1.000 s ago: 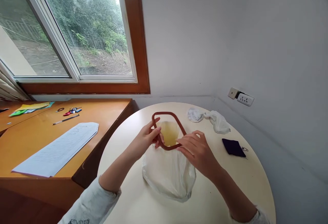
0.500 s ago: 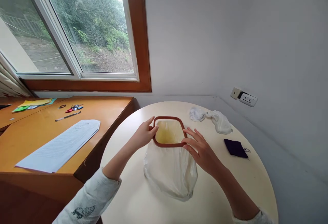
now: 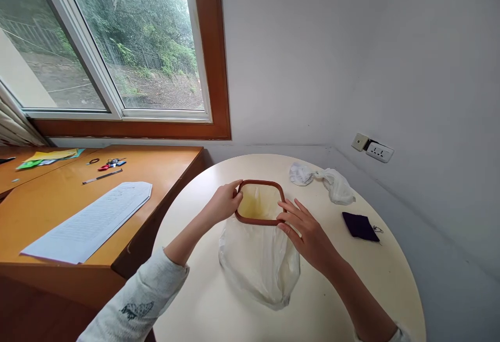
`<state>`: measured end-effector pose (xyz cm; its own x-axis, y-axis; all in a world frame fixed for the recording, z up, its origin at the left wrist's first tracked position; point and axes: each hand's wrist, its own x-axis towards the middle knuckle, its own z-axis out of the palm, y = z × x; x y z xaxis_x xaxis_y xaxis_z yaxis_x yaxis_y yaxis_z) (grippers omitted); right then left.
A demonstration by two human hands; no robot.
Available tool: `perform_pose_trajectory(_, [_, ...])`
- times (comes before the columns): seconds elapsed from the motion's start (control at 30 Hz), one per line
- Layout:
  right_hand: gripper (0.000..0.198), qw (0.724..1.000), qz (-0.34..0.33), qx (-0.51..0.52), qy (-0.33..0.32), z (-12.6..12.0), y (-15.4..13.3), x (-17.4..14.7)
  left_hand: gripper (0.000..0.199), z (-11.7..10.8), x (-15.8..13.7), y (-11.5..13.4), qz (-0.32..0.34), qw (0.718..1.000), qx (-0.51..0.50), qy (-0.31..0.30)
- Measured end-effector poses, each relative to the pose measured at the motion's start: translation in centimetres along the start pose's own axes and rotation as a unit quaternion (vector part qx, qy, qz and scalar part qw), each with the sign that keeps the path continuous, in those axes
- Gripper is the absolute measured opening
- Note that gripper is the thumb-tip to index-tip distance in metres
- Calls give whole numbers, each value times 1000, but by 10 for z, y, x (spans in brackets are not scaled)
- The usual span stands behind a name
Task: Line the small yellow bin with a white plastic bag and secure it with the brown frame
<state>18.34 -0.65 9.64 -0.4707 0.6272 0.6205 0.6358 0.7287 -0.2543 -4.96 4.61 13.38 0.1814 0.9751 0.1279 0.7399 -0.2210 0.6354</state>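
A small bin lined with a thin white plastic bag point(image 3: 260, 264) stands on the round table, its pale yellow inside showing through the opening. Around its mouth runs a brown rim ring point(image 3: 260, 222), and the bag hangs loose down the near side. My left hand point(image 3: 224, 202) is closed on the ring's left side, thumb over the top. At the right side, my right hand point(image 3: 307, 230) has its fingertips and thumb on the ring near the front right corner. The bin's walls are mostly hidden by the bag.
Behind on the right lie a knotted white plastic bag point(image 3: 338, 186) and a dark cloth pouch point(image 3: 360, 226). To the left, a wooden desk point(image 3: 167, 165) holds papers point(image 3: 94, 222), a pen point(image 3: 102, 176) and keys point(image 3: 113, 163). A wall socket point(image 3: 379, 151) is at right.
The brown ring has shifted slightly right and turned a little. My left hand has moved right with it and wraps its corner more closely. My right hand stays on the right side.
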Motion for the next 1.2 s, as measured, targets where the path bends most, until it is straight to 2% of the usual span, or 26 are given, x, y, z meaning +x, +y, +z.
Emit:
perform_pose_trajectory(0.27, [15, 998, 32, -44, 4, 1, -9, 3, 49, 3, 8, 0, -1, 1000, -24, 1])
perform_pose_trajectory(0.5, [12, 998, 48, -20, 24, 4, -16, 5, 48, -2, 10, 2, -9, 999, -34, -17])
perform_pose_trajectory(0.73, [9, 999, 42, -13, 16, 4, -18, 4, 47, -1, 5, -2, -34, 998, -54, -30])
perform_pose_trajectory(0.93, [10, 999, 52, 0, 5, 2, -21, -2, 40, -2, 4, -4, -25, 997, -45, -53])
perform_pose_trajectory(1.07, [14, 995, 95, 23, 25, -1, -15, 5, 35, -3, 4, -1, -20, 998, -31, -60])
perform_pose_trajectory(1.13, [20, 988, 142, 44, 38, -1, -5, 14, 35, -3, 3, 1, -21, 997, -26, -68])
perform_pose_trajectory(1.2, [32, 979, 191, 74, 20, 1, 7, 26, 36, -2, 2, 3, -25, 996, -28, -75])
